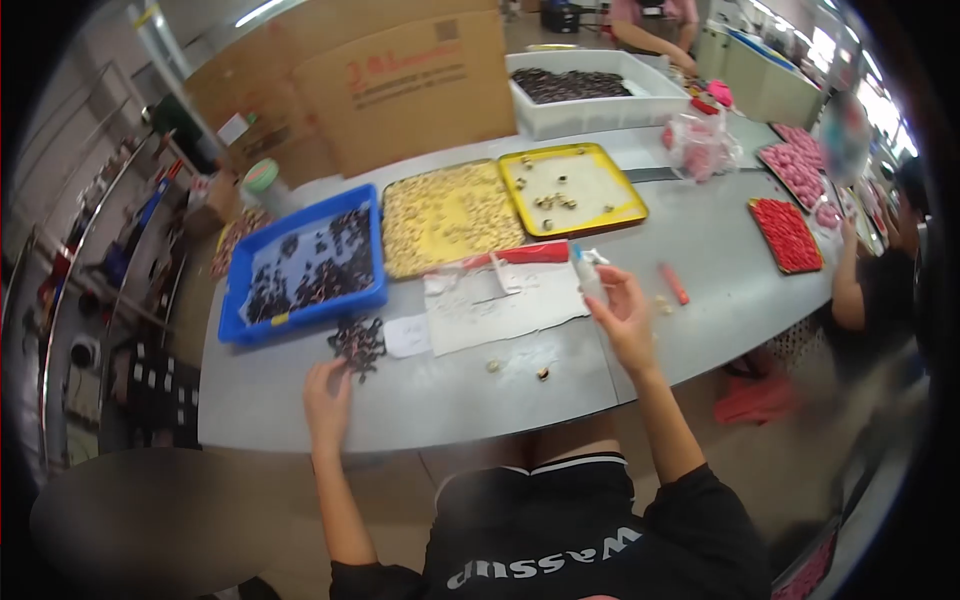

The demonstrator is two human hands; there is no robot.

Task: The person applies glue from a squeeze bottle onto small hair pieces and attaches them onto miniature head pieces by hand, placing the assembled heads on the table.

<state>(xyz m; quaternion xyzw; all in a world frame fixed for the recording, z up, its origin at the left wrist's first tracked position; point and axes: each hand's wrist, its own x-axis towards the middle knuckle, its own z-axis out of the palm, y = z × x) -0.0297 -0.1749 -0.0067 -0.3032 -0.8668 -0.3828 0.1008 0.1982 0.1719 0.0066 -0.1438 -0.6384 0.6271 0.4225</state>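
My left hand (328,398) rests on the near left of the table, its fingers curled together at the edge of a loose pile of small dark pieces (360,343). Whatever its fingertips pinch is too small to make out. In my right hand (627,318) is a small clear bottle with a blue tip (590,280), held upright over the right edge of a white sheet (500,320). Small dark marks and a folded white piece (505,275) lie on that sheet. A little white paper (406,337) is between the pile and the sheet.
A blue tray (378,245) holds more dark pieces. Behind are a yellow tray of pale pieces (450,215), a yellow-rimmed tray (630,215), a white bin (600,120) and a cardboard box (400,120). A red stick (674,284) and red-filled tray (785,235) lie right. Co-workers sit nearby.
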